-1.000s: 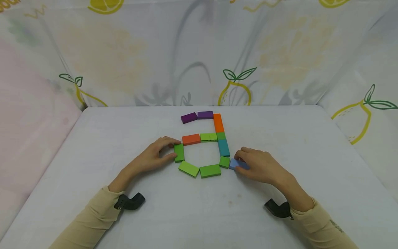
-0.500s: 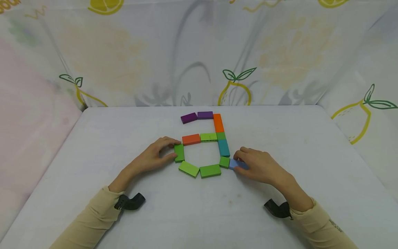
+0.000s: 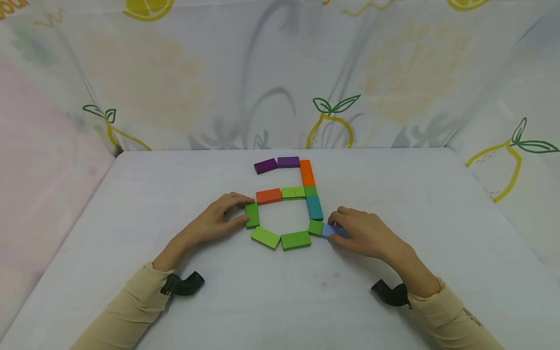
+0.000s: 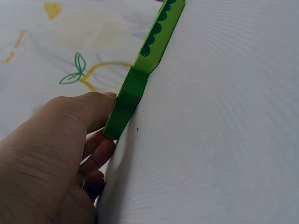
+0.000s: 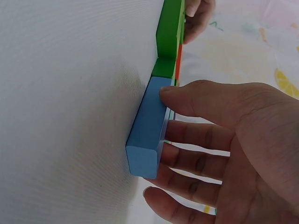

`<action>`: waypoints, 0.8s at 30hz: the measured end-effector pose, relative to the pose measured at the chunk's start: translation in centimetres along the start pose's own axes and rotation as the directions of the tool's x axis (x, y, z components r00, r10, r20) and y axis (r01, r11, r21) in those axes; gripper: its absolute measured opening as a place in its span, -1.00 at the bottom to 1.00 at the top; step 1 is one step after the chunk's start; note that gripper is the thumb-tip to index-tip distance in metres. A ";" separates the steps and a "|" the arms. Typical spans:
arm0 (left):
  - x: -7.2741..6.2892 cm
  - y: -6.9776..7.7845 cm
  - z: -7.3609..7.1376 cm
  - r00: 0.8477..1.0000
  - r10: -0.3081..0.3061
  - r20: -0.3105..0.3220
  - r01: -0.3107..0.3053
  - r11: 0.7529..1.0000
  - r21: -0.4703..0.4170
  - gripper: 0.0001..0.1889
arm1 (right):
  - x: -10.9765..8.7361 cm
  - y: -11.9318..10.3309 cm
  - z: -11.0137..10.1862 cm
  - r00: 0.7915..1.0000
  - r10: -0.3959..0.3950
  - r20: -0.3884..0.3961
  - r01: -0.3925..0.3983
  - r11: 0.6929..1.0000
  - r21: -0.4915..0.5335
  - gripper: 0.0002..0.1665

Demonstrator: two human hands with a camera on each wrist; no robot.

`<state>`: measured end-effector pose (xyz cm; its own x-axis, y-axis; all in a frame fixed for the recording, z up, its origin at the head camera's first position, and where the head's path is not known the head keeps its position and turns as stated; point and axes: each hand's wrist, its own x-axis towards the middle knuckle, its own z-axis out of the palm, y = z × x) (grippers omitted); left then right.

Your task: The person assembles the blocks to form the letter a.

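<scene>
My left hand (image 3: 217,217) is at the left side of a ring of flat blocks and pinches a green block (image 3: 253,215), its thumb at the near part and a finger at the far end. Over on the right, my right hand (image 3: 367,234) grips a light blue block (image 5: 148,114) between thumb and fingers. One end of that blue block touches a small green block (image 3: 316,228) at the ring's lower right corner. In the head view my fingers hide part of the blue block.
A teal block (image 3: 314,208), a red-orange block (image 3: 269,196) and several green ones complete the ring's outline. Beyond it lie an orange block (image 3: 307,173) and two purple blocks (image 3: 288,162). All rest flat on a white table (image 3: 280,301) before a lemon-print cloth (image 3: 262,73).
The blue block and my right hand have shifted very slightly left, against the small green block. My left hand and the other blocks stay as they were.
</scene>
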<state>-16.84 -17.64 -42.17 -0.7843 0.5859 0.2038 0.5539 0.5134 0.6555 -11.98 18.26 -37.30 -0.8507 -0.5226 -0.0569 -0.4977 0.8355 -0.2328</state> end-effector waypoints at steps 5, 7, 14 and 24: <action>0.0 0.0 0.0 1.000 -0.001 0.000 0.001 1.000 0.000 -0.56 | 0.0 0.0 0.0 1.000 0.002 0.004 -0.002 1.000 0.004 -0.74; 0.0 0.0 0.0 1.000 0.001 -0.001 -0.001 1.000 0.001 -0.56 | 0.0 0.0 0.0 1.000 0.001 0.004 -0.001 1.000 0.004 -0.74; 0.0 0.0 0.0 1.000 0.000 0.000 0.000 1.000 0.003 -0.57 | 0.0 0.0 0.0 1.000 -0.001 0.002 0.001 1.000 0.004 -0.73; 0.0 0.1 0.0 1.000 0.002 -0.002 -0.002 1.000 0.004 -0.56 | 0.0 -0.1 -0.1 1.000 0.001 0.008 -0.001 1.000 0.018 -0.73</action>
<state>-16.76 -17.61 -42.13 -0.7839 0.5858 0.2059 0.5561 0.5147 0.6526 -11.94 18.23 -37.20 -0.8498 -0.5231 -0.0650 -0.4936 0.8330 -0.2499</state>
